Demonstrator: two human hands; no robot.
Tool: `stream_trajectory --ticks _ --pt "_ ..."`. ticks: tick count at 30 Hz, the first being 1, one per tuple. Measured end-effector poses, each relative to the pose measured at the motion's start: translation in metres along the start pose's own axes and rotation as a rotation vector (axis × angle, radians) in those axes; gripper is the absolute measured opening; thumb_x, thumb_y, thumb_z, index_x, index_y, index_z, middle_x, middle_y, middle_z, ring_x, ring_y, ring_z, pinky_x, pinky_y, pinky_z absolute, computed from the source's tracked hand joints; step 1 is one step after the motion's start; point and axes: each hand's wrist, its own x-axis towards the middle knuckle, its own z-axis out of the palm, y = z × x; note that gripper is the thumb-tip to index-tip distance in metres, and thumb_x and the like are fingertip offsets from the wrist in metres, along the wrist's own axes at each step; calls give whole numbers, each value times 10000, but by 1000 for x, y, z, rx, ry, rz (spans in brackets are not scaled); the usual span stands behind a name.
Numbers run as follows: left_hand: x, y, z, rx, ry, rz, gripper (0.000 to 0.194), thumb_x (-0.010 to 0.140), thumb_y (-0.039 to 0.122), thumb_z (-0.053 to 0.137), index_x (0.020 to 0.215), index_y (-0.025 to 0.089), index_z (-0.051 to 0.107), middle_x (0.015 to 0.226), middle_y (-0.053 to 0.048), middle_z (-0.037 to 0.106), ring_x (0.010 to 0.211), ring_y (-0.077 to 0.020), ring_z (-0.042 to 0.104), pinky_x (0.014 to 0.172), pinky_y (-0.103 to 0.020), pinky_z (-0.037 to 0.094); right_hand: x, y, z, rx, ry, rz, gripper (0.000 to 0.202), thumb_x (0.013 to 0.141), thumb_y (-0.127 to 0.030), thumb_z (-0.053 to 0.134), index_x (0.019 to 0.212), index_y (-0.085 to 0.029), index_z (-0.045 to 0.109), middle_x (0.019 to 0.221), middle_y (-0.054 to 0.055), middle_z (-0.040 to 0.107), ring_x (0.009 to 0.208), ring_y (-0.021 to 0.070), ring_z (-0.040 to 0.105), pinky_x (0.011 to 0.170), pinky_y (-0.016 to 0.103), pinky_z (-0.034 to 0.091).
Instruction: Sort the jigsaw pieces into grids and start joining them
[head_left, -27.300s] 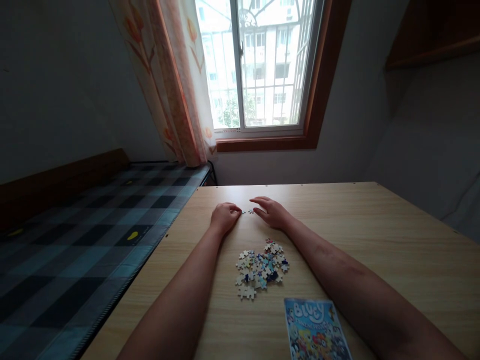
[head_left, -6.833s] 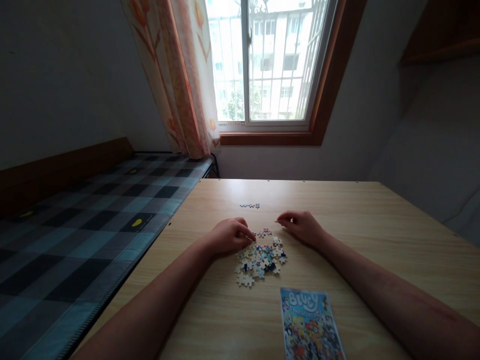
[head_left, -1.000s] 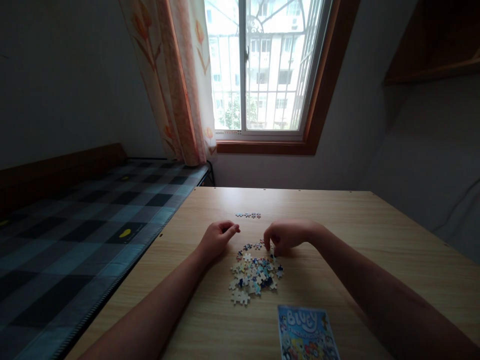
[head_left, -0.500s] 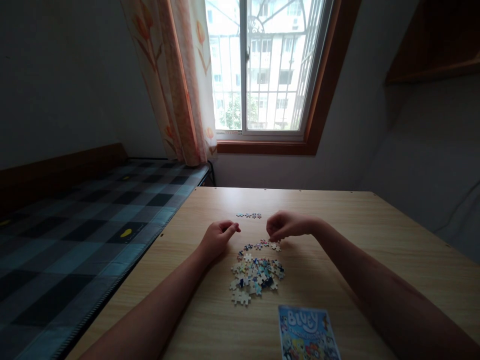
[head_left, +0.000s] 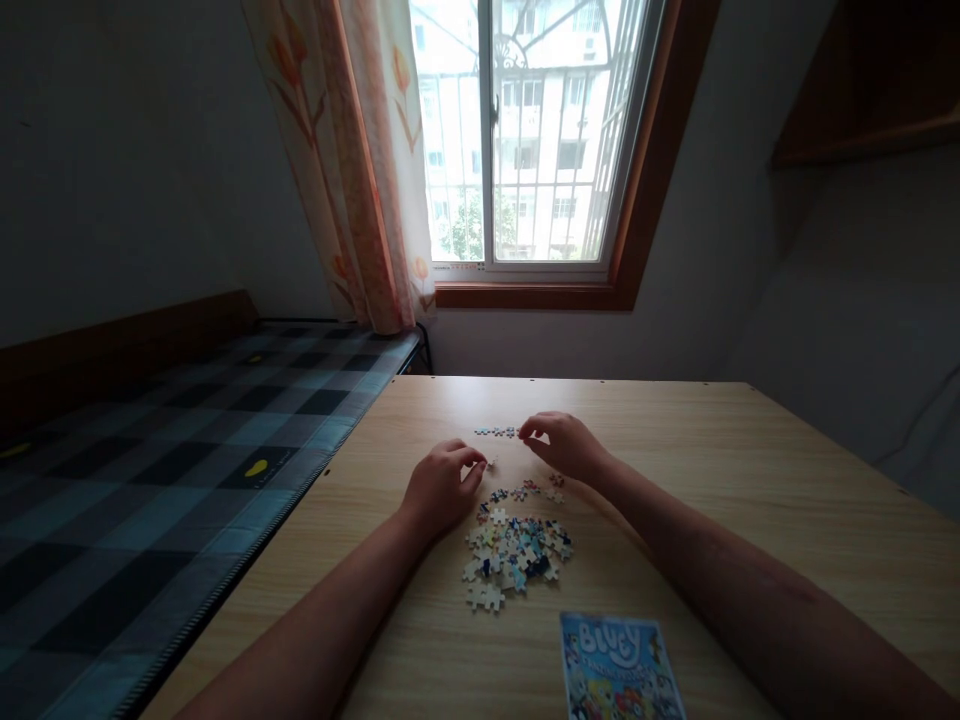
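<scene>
My left hand (head_left: 445, 484) rests on the table left of the puzzle pieces, thumb and index fingertips closed by a pale puzzle piece (head_left: 492, 462). At the right end of a short row of joined pieces (head_left: 496, 432), my right hand (head_left: 562, 442) has thumb and index fingertips curved toward each other; anything between them is too small to make out. Between my forearms lies a heap of loose pieces (head_left: 517, 550), with several pieces in an arc above it (head_left: 519, 493).
A Bluey picture card (head_left: 622, 665) lies at the near edge of the wooden table (head_left: 750, 500). Left of the table is a bed with a checked cover (head_left: 247, 430). Beyond are a curtain (head_left: 360, 170) and a window (head_left: 547, 150).
My right hand has moved up and left from beside the arc of pieces to the end of the row. A pale piece now shows at my left fingertips.
</scene>
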Motion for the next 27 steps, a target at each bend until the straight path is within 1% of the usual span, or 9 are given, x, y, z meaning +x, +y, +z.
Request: stream_trajectory --ticks 4,7,10,13,17,19,21,24,27 --pt "-1 -1 2 85 7 120 236 858 155 570 990 230 751 1000 -52 707 984 -218 595 890 -353 486 -6 28 -3 6 163 144 184 820 -131 572 871 -212 729 855 15 729 736 137 641 731 250 467" --pt "-1 -3 2 128 -30 143 260 874 164 564 1060 219 736 1057 -53 716 1017 -229 589 914 -375 493 -10 44 -2 2 237 225 196 799 -149 550 860 -197 730 836 27 729 717 149 639 723 262 470" --pt "1 -5 4 160 -86 152 257 896 222 567 1100 219 725 1103 -45 721 1044 -235 592 930 -382 491 -11 50 1 14 274 265 209 796 -181 535 863 -197 732 836 27 729 716 150 638 732 265 471" --pt "3 -6 6 185 -124 161 227 912 266 561 1050 243 739 1100 -23 730 1030 -226 602 914 -365 492 -9 52 3 32 273 278 203 773 -196 545 843 -206 736 822 20 728 713 149 633 730 263 467" --pt "5 -3 5 229 -122 115 172 900 294 579 882 253 745 972 -11 748 952 -212 625 836 -327 498 -8 55 4 69 289 311 209 762 -222 540 827 -207 738 807 22 727 707 151 630 726 267 471" --pt "5 -1 2 266 -110 76 146 882 288 594 847 246 730 919 -15 744 922 -214 636 786 -315 499 -8 60 4 94 306 338 221 760 -241 535 837 -203 739 816 27 730 719 157 639 732 272 478" --pt "6 1 0 302 -88 39 138 873 266 590 908 244 721 919 -20 743 909 -216 650 752 -309 497 -8 65 4 120 325 367 238 759 -261 529 853 -196 738 837 36 735 750 165 652 744 276 488" --pt "6 2 -3 363 -67 -6 225 884 227 543 1036 254 706 957 -35 748 887 -219 676 727 -305 493 -9 70 5 151 350 402 270 762 -288 511 872 -182 734 859 51 737 784 177 665 745 281 497" --pt "7 0 -5 425 -59 -72 264 899 224 505 1064 269 706 944 -49 753 850 -231 694 702 -307 484 -10 69 4 158 353 418 280 757 -301 508 867 -176 733 858 56 735 775 182 660 742 288 494"
